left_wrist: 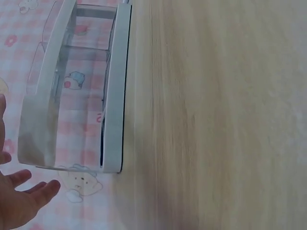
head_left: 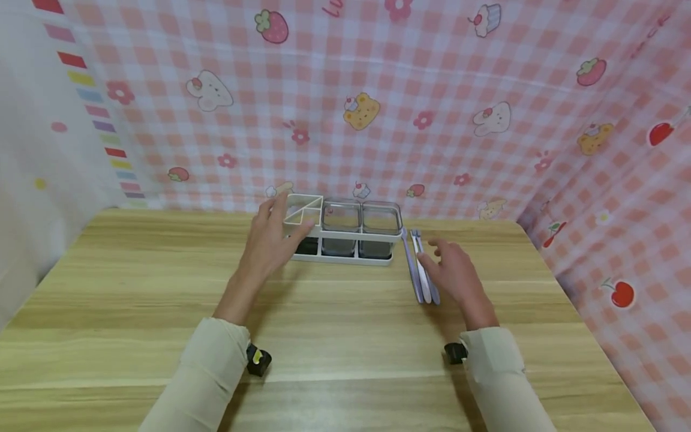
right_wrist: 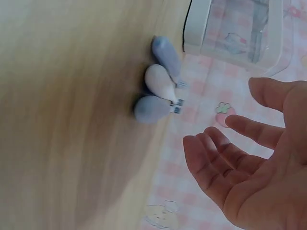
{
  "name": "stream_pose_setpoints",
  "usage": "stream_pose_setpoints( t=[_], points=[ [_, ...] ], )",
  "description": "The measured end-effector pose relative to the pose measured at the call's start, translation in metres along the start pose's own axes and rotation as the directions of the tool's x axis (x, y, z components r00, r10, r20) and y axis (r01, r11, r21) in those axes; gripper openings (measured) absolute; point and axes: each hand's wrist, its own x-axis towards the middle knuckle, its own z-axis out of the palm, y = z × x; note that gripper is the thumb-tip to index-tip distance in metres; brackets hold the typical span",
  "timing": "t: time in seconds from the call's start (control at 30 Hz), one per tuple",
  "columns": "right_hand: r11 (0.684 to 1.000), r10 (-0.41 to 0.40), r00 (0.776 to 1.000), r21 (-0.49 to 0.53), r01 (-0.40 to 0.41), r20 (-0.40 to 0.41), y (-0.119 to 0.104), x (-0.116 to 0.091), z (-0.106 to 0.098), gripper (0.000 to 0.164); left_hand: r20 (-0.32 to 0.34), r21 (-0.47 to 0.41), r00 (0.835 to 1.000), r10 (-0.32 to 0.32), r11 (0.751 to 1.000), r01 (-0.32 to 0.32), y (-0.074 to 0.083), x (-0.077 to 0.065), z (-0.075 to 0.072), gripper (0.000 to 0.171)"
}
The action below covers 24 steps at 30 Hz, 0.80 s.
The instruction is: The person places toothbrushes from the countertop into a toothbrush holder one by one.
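Note:
A white two-tier rack (head_left: 345, 260) with clear bins stands at the back of the table. My left hand (head_left: 267, 237) is spread at its left end, thumb in front of the divided upper bin (head_left: 308, 203); the left wrist view shows fingers (left_wrist: 45, 194) beside the rack's end, holding nothing. Right of the rack lie three toothbrushes side by side: a purple one (head_left: 412, 273), a white one (head_left: 424, 285) and another purple one (head_left: 435, 294). Over their right side hovers my right hand (head_left: 457, 273), fingers loosely bent, holding nothing. The right wrist view shows it apart from the handles (right_wrist: 158, 81).
The wood-grain table (head_left: 345, 336) extends to both sides and toward me. Behind it hangs a pink checked cloth (head_left: 324, 156), which also covers the right side. A pale cloth (head_left: 48, 180) hangs at the left.

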Motion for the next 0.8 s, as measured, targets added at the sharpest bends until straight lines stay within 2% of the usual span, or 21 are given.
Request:
stream_pose_setpoints(
  t=[0.13, 0.3, 0.5, 0.7, 0.8],
  points=[
    [0.996, 0.054, 0.998, 0.064, -0.057, 0.034, 0.003, 0.012, 0.003, 0.052, 0.018, -0.034, 0.999, -0.038, 0.999, 0.039, -0.005, 0.003, 0.002, 0.091],
    [0.99, 0.111, 0.992, 0.08, -0.116, 0.064, 0.009, 0.025, 0.004, 0.05, 0.079, -0.076, 0.995, -0.059, 0.995, 0.065, -0.013, 0.004, 0.004, 0.094],
    [0.984, 0.148, 0.979, 0.079, -0.16, 0.143, 0.016, 0.038, 0.003, 0.045, 0.126, -0.171, 0.992, -0.026, 0.984, 0.047, -0.02, 0.011, 0.001, 0.089],
    [0.967, 0.19, 0.961, 0.133, -0.219, 0.204, 0.022, 0.044, 0.006, 0.04, 0.142, -0.252, 0.99, 0.015, 0.967, 0.022, -0.018, 0.02, -0.004, 0.079],
    [0.958, 0.211, 0.954, 0.147, -0.244, 0.211, 0.024, 0.046, 0.006, 0.04, 0.163, -0.263, 0.987, 0.011, 0.964, 0.032, -0.016, 0.022, -0.005, 0.078]
  ],
)
